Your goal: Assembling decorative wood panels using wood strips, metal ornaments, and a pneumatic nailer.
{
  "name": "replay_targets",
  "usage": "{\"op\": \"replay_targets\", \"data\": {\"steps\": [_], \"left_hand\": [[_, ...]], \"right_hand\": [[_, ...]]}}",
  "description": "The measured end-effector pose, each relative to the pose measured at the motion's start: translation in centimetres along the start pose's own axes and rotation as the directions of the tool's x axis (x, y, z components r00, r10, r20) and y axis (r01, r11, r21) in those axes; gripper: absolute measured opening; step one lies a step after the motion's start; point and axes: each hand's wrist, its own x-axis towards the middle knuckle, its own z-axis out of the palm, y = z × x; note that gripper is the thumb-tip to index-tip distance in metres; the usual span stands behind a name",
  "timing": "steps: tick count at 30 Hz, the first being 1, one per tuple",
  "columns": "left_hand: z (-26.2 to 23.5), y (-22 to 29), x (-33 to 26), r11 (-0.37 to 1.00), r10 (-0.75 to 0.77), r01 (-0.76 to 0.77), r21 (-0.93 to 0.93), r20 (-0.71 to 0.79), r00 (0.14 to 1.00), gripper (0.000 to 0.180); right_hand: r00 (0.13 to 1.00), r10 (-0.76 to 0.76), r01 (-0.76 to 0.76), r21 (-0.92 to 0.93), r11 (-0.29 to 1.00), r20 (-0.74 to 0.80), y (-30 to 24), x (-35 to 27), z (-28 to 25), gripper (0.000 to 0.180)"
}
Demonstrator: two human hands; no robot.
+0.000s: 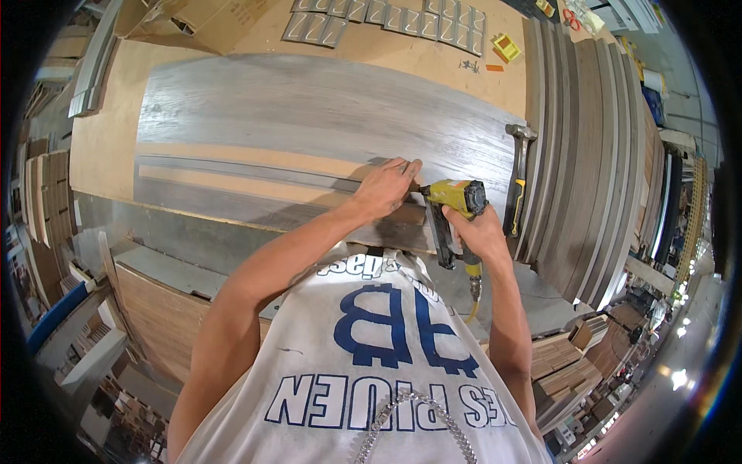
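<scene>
The yellow-and-black pneumatic nail gun (460,197) is in the right grip (483,232), which is wrapped around its handle, the fingers mostly hidden behind it. The gun's nose sits just beside the left grip (385,188), and its exact contact point is hard to make out. The left grip rests, fingers bunched, over the right end of a long, thin grey strip (255,172), covering that end; whether it pinches or only presses, I cannot tell.

Beyond the strip lies a wide grey wood-grain board (309,100) on the tan bench (108,147). Of 2 containers, the brown cardboard box (189,27) is cut off by the upper rim, its contents out of sight; the small yellow plastic case (506,48) holds something too small to identify. To the right are a steel-headed hammer with a black-and-yellow handle (516,185) and stacked wood-grain planks (572,155).
</scene>
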Motion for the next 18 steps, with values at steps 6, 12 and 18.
{"op": "replay_targets", "data": {"steps": [6, 12, 18], "left_hand": [[-0.1, 0.1, -0.2, 1.0, 0.006, -0.006, 0.002, -0.013, 1.0, 0.07], [0.9, -0.2, -0.3, 0.994, 0.106, -0.105, 0.016, -0.167, 0.98, 0.066], [-0.5, -1.7, -1.5, 0.968, 0.14, -0.098, 0.231, -0.17, 0.975, 0.06]], "right_hand": [[0.999, 0.032, -0.031, -0.047, 0.998, 0.022, 0.6, 0.5, 0.3, 0.034], [0.999, -0.029, 0.027, -0.109, 0.994, -0.013, -0.4, 0.0, 0.5, 0.037], [1.0, -0.023, 0.019, -0.219, 0.975, -0.014, 0.0, 0.5, 0.2, 0.044]]}}
